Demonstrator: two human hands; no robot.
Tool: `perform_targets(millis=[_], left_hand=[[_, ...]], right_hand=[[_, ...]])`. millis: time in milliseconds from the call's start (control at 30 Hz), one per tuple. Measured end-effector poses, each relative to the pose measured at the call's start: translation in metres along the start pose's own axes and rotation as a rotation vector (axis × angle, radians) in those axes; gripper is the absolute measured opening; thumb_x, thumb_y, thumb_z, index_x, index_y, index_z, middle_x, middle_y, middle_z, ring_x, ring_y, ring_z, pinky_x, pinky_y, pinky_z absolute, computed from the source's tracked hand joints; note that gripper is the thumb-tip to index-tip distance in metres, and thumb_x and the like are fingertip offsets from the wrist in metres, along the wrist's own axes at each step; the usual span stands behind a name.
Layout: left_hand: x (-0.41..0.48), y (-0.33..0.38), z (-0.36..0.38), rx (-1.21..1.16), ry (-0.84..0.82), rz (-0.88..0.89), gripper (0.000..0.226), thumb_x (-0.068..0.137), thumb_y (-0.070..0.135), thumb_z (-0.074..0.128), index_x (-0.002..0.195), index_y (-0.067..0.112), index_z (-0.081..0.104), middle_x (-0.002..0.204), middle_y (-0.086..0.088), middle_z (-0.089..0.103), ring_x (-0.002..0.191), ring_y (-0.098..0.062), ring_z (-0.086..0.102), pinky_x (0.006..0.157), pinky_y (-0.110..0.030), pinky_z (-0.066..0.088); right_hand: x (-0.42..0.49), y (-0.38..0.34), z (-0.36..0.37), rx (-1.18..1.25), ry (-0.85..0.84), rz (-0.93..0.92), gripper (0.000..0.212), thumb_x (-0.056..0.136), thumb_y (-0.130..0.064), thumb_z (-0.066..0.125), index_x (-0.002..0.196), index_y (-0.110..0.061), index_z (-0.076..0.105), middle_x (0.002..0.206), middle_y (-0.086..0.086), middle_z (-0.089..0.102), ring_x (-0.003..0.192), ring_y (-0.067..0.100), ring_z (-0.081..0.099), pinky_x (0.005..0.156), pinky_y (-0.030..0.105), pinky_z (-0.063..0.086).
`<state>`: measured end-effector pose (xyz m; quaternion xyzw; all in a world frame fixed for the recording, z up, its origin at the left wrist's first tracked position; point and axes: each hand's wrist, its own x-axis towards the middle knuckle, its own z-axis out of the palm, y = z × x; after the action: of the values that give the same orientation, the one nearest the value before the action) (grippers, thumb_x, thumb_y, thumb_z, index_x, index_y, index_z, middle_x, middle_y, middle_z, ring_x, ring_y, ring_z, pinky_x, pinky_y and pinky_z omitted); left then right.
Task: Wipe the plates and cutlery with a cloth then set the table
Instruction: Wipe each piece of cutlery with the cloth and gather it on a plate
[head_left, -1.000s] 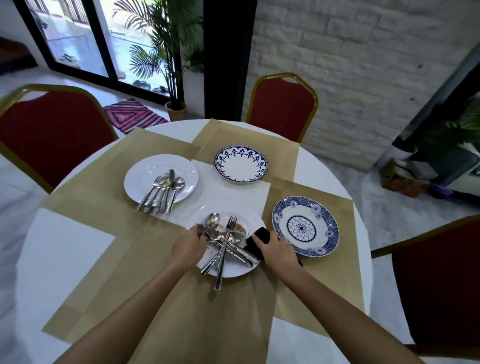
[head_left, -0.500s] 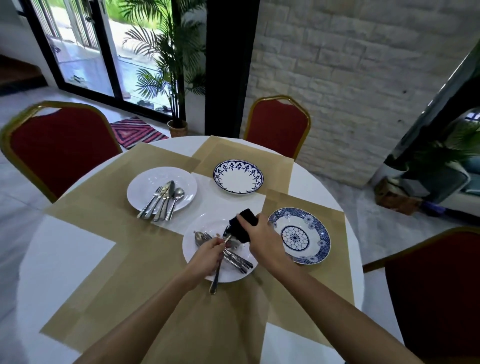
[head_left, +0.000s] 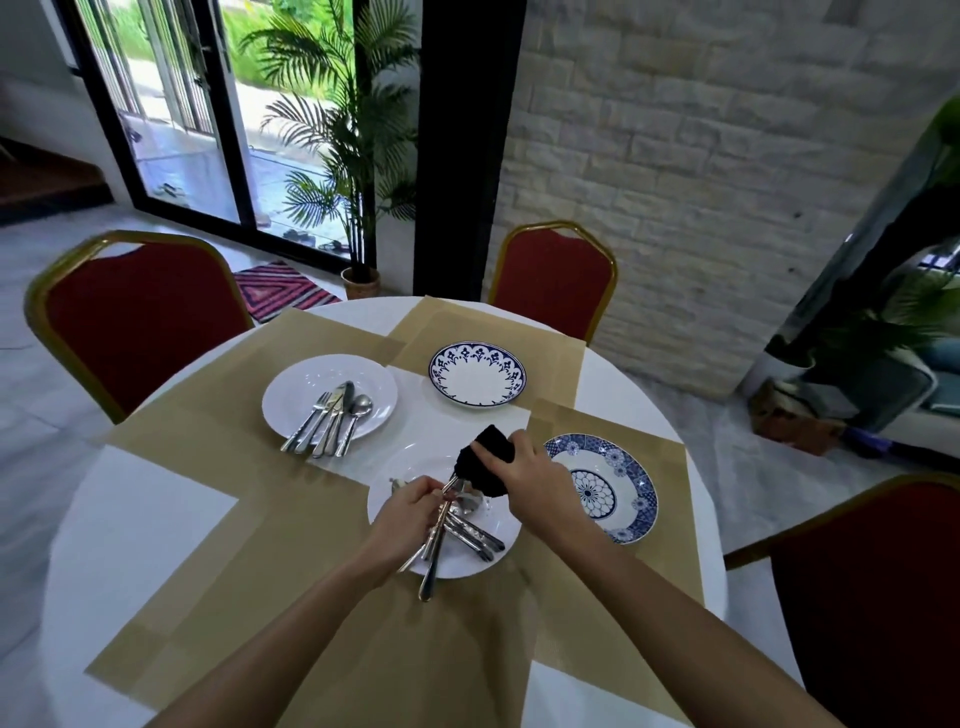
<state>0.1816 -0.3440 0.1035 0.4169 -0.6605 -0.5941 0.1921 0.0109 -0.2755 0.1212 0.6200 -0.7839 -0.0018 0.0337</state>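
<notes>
My left hand (head_left: 405, 514) grips a fork (head_left: 435, 540) by its middle, tilted over the near white plate (head_left: 400, 499). My right hand (head_left: 530, 483) holds a black cloth (head_left: 480, 460) wrapped around the fork's upper end. Several more pieces of cutlery (head_left: 475, 535) lie on that plate. A second white plate (head_left: 296, 395) at the left carries a fork, a knife and a spoon (head_left: 335, 415). A blue-rimmed white plate (head_left: 477, 375) sits at the far side. To the right lies a blue patterned plate (head_left: 618, 483).
The round white table (head_left: 130, 530) is covered with tan placemats (head_left: 223, 436). Red chairs with gold frames stand at the left (head_left: 135, 317), far side (head_left: 553, 278) and right (head_left: 872, 597). A potted palm (head_left: 353, 156) stands by the glass door.
My right hand lifted the black cloth from the plate's right edge and brought it onto the fork's top. My left hand picked the fork out of the pile. The camera tilted up.
</notes>
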Motion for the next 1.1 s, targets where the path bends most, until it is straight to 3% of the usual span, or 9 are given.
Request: perform_targets(millis=[267, 333, 400, 533, 633, 700, 833, 1000, 1100], left_hand=[[-0.006, 0.008, 0.000, 0.046, 0.011, 0.042, 0.024, 0.099, 0.015, 0.041, 0.087, 0.014, 0.061, 0.044, 0.019, 0.049, 0.048, 0.000, 0.041, 0.052, -0.024, 0.030], [-0.010, 0.004, 0.000, 0.100, 0.017, 0.056, 0.026, 0.100, 0.018, 0.042, 0.085, 0.021, 0.063, 0.049, 0.020, 0.053, 0.057, -0.002, 0.044, 0.057, -0.026, 0.033], [-0.012, 0.003, 0.000, 0.135, 0.037, 0.046, 0.033, 0.101, 0.024, 0.039, 0.083, 0.023, 0.066, 0.052, 0.016, 0.052, 0.060, -0.004, 0.045, 0.059, -0.027, 0.034], [-0.010, 0.004, -0.003, 0.087, 0.046, -0.014, 0.046, 0.102, 0.030, 0.037, 0.067, 0.026, 0.066, 0.053, 0.015, 0.054, 0.064, -0.008, 0.048, 0.063, -0.028, 0.035], [-0.007, 0.001, -0.003, 0.193, 0.004, 0.016, 0.036, 0.100, 0.031, 0.044, 0.073, 0.029, 0.069, 0.071, 0.012, 0.060, 0.077, -0.009, 0.054, 0.068, -0.027, 0.038], [-0.005, -0.001, -0.001, 0.275, 0.001, 0.065, 0.031, 0.098, 0.031, 0.047, 0.075, 0.033, 0.068, 0.067, 0.010, 0.061, 0.073, -0.010, 0.055, 0.066, -0.029, 0.037], [-0.002, -0.002, -0.001, 0.376, 0.062, 0.101, 0.027, 0.097, 0.033, 0.046, 0.080, 0.032, 0.066, 0.079, 0.009, 0.069, 0.081, -0.012, 0.062, 0.078, -0.034, 0.048], [-0.005, -0.010, -0.006, 0.395, 0.083, 0.124, 0.025, 0.097, 0.038, 0.044, 0.083, 0.033, 0.064, 0.087, 0.009, 0.069, 0.086, -0.012, 0.063, 0.083, -0.038, 0.050], [0.001, -0.009, -0.009, 0.490, 0.067, 0.141, 0.026, 0.097, 0.039, 0.044, 0.077, 0.040, 0.060, 0.088, 0.013, 0.069, 0.086, -0.008, 0.062, 0.082, -0.034, 0.050]], right_hand=[[-0.003, 0.008, -0.004, -0.002, 0.045, -0.059, 0.072, 0.089, -0.006, 0.052, 0.148, -0.037, 0.026, 0.129, 0.015, 0.039, 0.101, 0.035, 0.052, 0.063, 0.038, 0.045], [0.000, 0.021, -0.002, 0.070, 0.093, 0.086, 0.067, 0.092, -0.013, 0.052, 0.147, -0.041, 0.025, 0.129, 0.011, 0.039, 0.108, 0.032, 0.052, 0.072, 0.039, 0.049], [0.003, 0.030, -0.005, 0.356, 0.144, 0.314, 0.065, 0.093, -0.009, 0.046, 0.146, -0.043, 0.030, 0.125, 0.010, 0.041, 0.106, 0.029, 0.053, 0.079, 0.037, 0.049], [0.010, 0.038, -0.010, 0.680, 0.166, 0.490, 0.072, 0.088, 0.003, 0.034, 0.143, -0.043, 0.036, 0.114, 0.014, 0.045, 0.077, 0.030, 0.056, 0.069, 0.037, 0.051], [0.005, 0.026, -0.013, 0.539, 0.120, 0.365, 0.069, 0.091, -0.001, 0.038, 0.145, -0.044, 0.034, 0.122, 0.011, 0.042, 0.095, 0.030, 0.055, 0.077, 0.033, 0.048], [-0.001, 0.011, -0.013, 0.440, 0.062, 0.247, 0.065, 0.093, -0.007, 0.044, 0.145, -0.045, 0.033, 0.127, 0.009, 0.039, 0.107, 0.030, 0.052, 0.084, 0.036, 0.049], [-0.012, -0.009, -0.005, 0.168, -0.029, 0.017, 0.070, 0.092, -0.007, 0.046, 0.147, -0.044, 0.024, 0.126, 0.010, 0.036, 0.108, 0.031, 0.046, 0.074, 0.038, 0.048], [-0.007, 0.013, 0.001, 0.167, -0.060, 0.204, 0.071, 0.092, -0.010, 0.048, 0.149, -0.043, 0.020, 0.128, 0.010, 0.036, 0.112, 0.030, 0.048, 0.075, 0.037, 0.049], [-0.011, 0.011, 0.002, 0.147, -0.046, 0.114, 0.073, 0.091, -0.008, 0.046, 0.148, -0.044, 0.020, 0.127, 0.010, 0.036, 0.112, 0.030, 0.047, 0.071, 0.035, 0.046]])
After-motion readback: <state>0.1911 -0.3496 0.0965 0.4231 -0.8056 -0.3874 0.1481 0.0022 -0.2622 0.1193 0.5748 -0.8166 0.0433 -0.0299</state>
